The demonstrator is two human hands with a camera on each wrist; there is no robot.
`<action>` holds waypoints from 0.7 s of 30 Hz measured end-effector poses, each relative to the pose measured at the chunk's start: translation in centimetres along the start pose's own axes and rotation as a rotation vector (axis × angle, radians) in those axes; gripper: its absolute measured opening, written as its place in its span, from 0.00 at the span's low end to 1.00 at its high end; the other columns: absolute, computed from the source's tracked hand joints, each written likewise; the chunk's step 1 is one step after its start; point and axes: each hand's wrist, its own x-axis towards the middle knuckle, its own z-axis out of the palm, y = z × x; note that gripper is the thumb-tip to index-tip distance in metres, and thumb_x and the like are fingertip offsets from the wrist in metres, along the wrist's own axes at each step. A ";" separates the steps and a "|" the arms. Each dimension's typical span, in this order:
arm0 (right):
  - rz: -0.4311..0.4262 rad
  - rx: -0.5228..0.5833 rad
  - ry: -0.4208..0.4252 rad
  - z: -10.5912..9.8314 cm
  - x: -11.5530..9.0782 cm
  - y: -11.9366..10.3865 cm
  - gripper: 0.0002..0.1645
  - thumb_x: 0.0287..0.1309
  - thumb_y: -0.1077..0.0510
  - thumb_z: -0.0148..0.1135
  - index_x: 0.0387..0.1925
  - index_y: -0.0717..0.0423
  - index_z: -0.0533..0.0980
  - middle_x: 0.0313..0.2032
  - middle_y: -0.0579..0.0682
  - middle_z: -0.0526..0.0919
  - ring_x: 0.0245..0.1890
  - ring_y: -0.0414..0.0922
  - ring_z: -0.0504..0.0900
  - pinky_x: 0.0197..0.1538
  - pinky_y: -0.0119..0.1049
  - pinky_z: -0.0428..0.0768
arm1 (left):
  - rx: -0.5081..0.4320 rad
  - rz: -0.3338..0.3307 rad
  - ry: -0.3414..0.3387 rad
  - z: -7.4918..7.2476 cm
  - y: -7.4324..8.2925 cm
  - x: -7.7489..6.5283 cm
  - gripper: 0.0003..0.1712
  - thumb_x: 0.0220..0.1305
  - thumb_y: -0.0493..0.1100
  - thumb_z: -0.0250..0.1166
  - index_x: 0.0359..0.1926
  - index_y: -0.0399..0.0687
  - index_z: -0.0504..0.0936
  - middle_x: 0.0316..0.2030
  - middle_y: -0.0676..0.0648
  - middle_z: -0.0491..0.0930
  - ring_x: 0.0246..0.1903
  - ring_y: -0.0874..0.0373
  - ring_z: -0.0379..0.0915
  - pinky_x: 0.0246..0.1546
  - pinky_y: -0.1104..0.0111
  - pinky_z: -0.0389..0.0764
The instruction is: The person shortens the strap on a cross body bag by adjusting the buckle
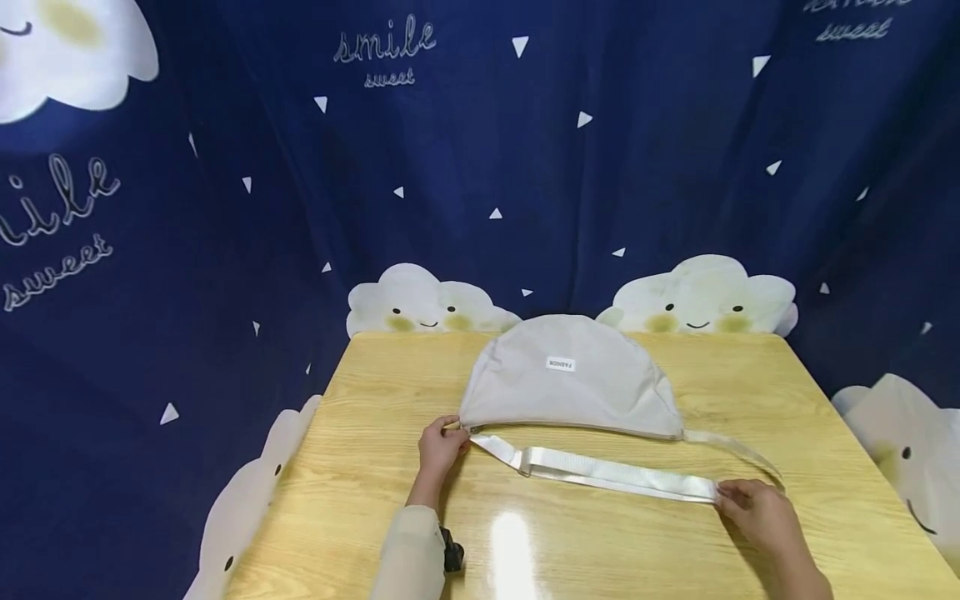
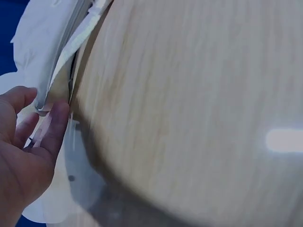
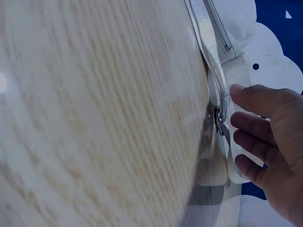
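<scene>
A pale semicircular bag (image 1: 517, 392) with a small "FASHION" label (image 1: 561, 364) upside down lies on the table, its straight zipped edge toward me. My left hand (image 1: 437, 448) pinches the bag's left corner, where the strap joins; the left wrist view has thumb and fingers about that corner. The doubled white webbing strap (image 1: 622, 475) stretches along the zipped side, with a slider buckle (image 1: 524, 461) near its left end. My right hand (image 1: 767, 515) pinches the strap's folded right end, close to a metal buckle (image 3: 219, 118). From there a single strap length (image 1: 738, 447) curves back to the bag's right corner.
The light wooden table (image 1: 375, 517) carries a bright reflection in front of the strap. Behind and beside it hangs a dark blue curtain (image 1: 450, 150) with cloud and triangle prints. A black wrist device (image 1: 452, 550) sits by the left sleeve (image 1: 411, 554).
</scene>
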 end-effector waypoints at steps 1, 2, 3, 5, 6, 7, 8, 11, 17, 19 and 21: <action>-0.002 0.006 0.018 0.1 -0.1 -0.2 0.10 0.44 0.64 0.71 0.32 0.63 0.82 0.29 0.57 0.82 0.30 0.56 0.79 0.34 0.56 0.73 | 0.009 0.004 0.000 -0.1 0.0 -0.2 0.21 0.53 0.31 0.65 0.50 0.31 0.76 0.26 0.40 0.81 0.26 0.44 0.80 0.27 0.62 0.81; -0.008 0.013 0.041 0.2 -0.1 -0.5 0.09 0.45 0.65 0.70 0.32 0.63 0.82 0.29 0.57 0.82 0.30 0.58 0.79 0.34 0.56 0.73 | 0.025 0.013 0.002 -0.1 0.0 -0.5 0.21 0.53 0.32 0.65 0.50 0.31 0.76 0.25 0.41 0.81 0.25 0.44 0.80 0.26 0.64 0.81; -0.015 0.020 0.064 0.3 -0.1 -0.8 0.09 0.45 0.65 0.69 0.32 0.64 0.82 0.29 0.58 0.82 0.30 0.59 0.79 0.34 0.57 0.72 | 0.033 0.019 0.006 -0.1 0.0 -0.6 0.21 0.53 0.32 0.65 0.50 0.32 0.77 0.25 0.42 0.81 0.25 0.45 0.80 0.25 0.65 0.80; -0.036 0.038 0.102 0.5 0.1 -1.4 0.09 0.46 0.66 0.68 0.33 0.64 0.81 0.30 0.59 0.82 0.31 0.61 0.78 0.34 0.57 0.72 | 0.047 0.040 0.021 -0.1 -0.1 -0.9 0.22 0.52 0.33 0.65 0.50 0.32 0.77 0.24 0.44 0.81 0.24 0.46 0.79 0.23 0.68 0.79; -0.044 0.047 0.113 0.5 0.4 -1.7 0.09 0.47 0.65 0.67 0.34 0.65 0.81 0.30 0.60 0.82 0.32 0.62 0.78 0.35 0.57 0.71 | 0.058 0.057 0.033 -0.2 0.0 -1.0 0.21 0.53 0.33 0.65 0.50 0.33 0.77 0.23 0.45 0.81 0.24 0.46 0.79 0.22 0.69 0.78; -0.050 0.058 0.114 0.5 0.6 -2.1 0.09 0.49 0.65 0.67 0.35 0.65 0.81 0.31 0.60 0.82 0.33 0.63 0.77 0.35 0.57 0.71 | 0.064 0.061 0.045 -0.2 0.1 -1.1 0.21 0.53 0.34 0.65 0.50 0.34 0.77 0.23 0.46 0.80 0.24 0.47 0.79 0.22 0.70 0.77; -0.051 0.067 0.112 0.5 0.7 -2.5 0.10 0.50 0.64 0.66 0.36 0.65 0.81 0.32 0.61 0.82 0.35 0.63 0.77 0.36 0.58 0.71 | 0.070 0.065 0.057 -0.3 0.2 -1.3 0.20 0.53 0.34 0.65 0.50 0.35 0.78 0.23 0.46 0.80 0.24 0.47 0.79 0.21 0.70 0.76; -0.031 0.082 0.085 0.2 1.1 -3.6 0.13 0.55 0.62 0.63 0.40 0.67 0.79 0.36 0.65 0.80 0.38 0.65 0.75 0.38 0.60 0.69 | 0.071 0.078 0.074 -0.5 0.4 -2.0 0.20 0.53 0.35 0.66 0.49 0.35 0.79 0.24 0.48 0.79 0.24 0.48 0.79 0.21 0.70 0.77; -0.003 0.083 0.026 0.0 2.1 -4.9 0.20 0.63 0.57 0.56 0.52 0.67 0.72 0.49 0.71 0.72 0.49 0.71 0.66 0.45 0.66 0.65 | 0.147 0.148 0.048 -1.0 1.1 -3.1 0.21 0.54 0.39 0.68 0.49 0.36 0.78 0.33 0.45 0.79 0.31 0.51 0.78 0.30 0.65 0.79; -0.024 0.073 0.029 0.2 2.7 -5.1 0.22 0.65 0.55 0.54 0.55 0.66 0.70 0.53 0.71 0.69 0.51 0.71 0.63 0.48 0.67 0.62 | 0.232 0.212 0.034 -1.5 1.4 -3.4 0.22 0.56 0.42 0.68 0.51 0.38 0.78 0.39 0.42 0.78 0.39 0.49 0.76 0.37 0.61 0.78; -0.038 0.050 0.041 0.5 3.1 -5.2 0.25 0.66 0.53 0.52 0.58 0.65 0.67 0.56 0.71 0.66 0.54 0.71 0.61 0.50 0.67 0.59 | 0.323 0.301 0.017 -2.0 1.8 -3.7 0.24 0.58 0.45 0.66 0.54 0.38 0.76 0.47 0.39 0.75 0.46 0.45 0.72 0.45 0.55 0.75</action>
